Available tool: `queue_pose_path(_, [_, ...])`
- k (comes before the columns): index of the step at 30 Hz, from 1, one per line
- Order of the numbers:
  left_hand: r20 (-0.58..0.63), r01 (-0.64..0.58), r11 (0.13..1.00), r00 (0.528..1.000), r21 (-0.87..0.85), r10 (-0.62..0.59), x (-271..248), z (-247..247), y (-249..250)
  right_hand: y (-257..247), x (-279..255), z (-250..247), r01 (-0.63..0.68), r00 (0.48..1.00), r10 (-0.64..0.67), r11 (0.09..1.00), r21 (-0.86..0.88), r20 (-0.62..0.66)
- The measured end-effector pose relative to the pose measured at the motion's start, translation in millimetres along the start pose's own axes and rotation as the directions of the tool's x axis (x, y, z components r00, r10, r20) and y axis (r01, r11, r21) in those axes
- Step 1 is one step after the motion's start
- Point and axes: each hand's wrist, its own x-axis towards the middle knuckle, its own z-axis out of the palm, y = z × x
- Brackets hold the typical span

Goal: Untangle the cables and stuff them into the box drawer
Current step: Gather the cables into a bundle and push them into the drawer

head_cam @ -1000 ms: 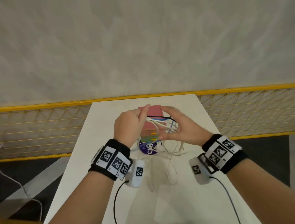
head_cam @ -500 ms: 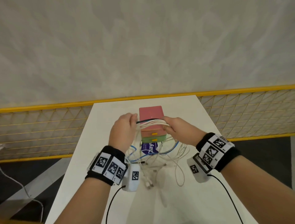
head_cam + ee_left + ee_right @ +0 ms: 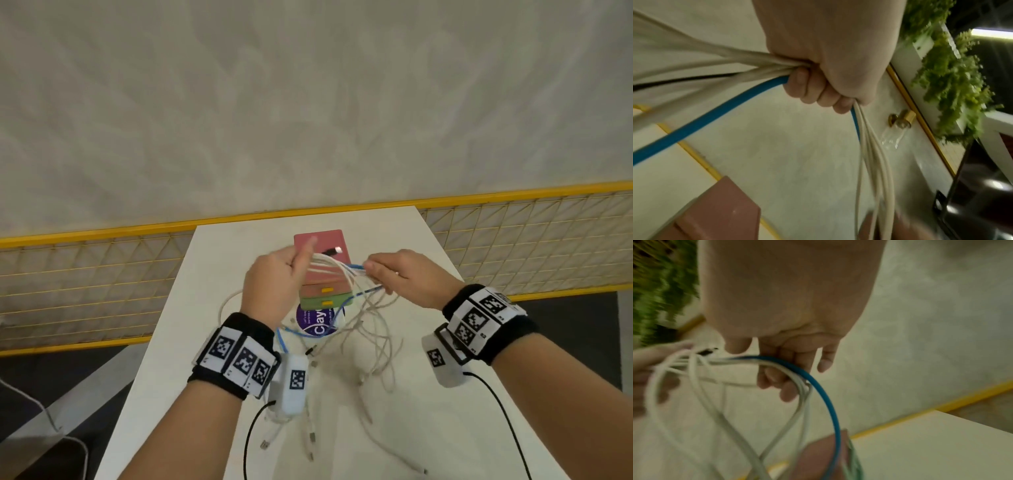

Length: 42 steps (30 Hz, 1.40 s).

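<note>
A tangle of white, blue and black cables (image 3: 337,270) stretches between my two hands above the box. My left hand (image 3: 274,277) grips the bundle (image 3: 756,65) in a fist, with a blue cable (image 3: 715,112) running through it. My right hand (image 3: 394,275) holds the other end, its fingers (image 3: 777,382) curled round the white strands and blue cable (image 3: 818,382). The box (image 3: 322,270) is a pink and green stack of drawers with yellow tabs (image 3: 327,290), both drawers closed, on the white table (image 3: 445,428). Loose cable ends (image 3: 346,346) hang down and trail on the table.
A purple round sticker (image 3: 315,320) lies in front of the box. Plug ends (image 3: 310,442) are scattered on the table between my forearms. A yellow mesh fence (image 3: 513,246) runs behind the table. The table's left edge (image 3: 150,342) drops to dark floor.
Both hands have lifted the cable bundle and pulled apart, stretching the strands over the box. More cable now hangs loose and spreads over the table.
</note>
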Motion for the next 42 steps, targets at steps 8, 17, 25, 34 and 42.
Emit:
queue_pose_path(8, [-0.011, 0.041, 0.999, 0.999, -0.022, -0.041, 10, -7, 5, 26, -10, 1, -0.058, 0.963, 0.071, 0.997, 0.057, -0.26])
queue_pose_path(17, [-0.043, -0.08, 0.992, 0.996, -0.092, 0.077, 18, -1, 14, -49, 28, 26, 0.061, 0.998, -0.056, 0.982, 0.18, -0.03])
queue_pose_path(25, [0.177, -0.104, 0.991, 0.98, 0.088, 0.087, 13, -13, 2, -46, 34, 29, 0.085, 0.996, -0.087, 0.991, 0.101, 0.015])
queue_pose_path(34, [0.359, -0.162, 0.985, 0.924, 0.065, 0.129, 23, -14, 8, -48, 38, 13, 0.158, 0.986, -0.155, 0.987, -0.042, 0.069])
queue_pose_path(42, [0.097, -0.067, 0.994, 0.992, -0.087, 0.075, 22, -16, 18, -26, 26, 6, 0.055, 0.996, -0.036, 0.965, 0.258, -0.077])
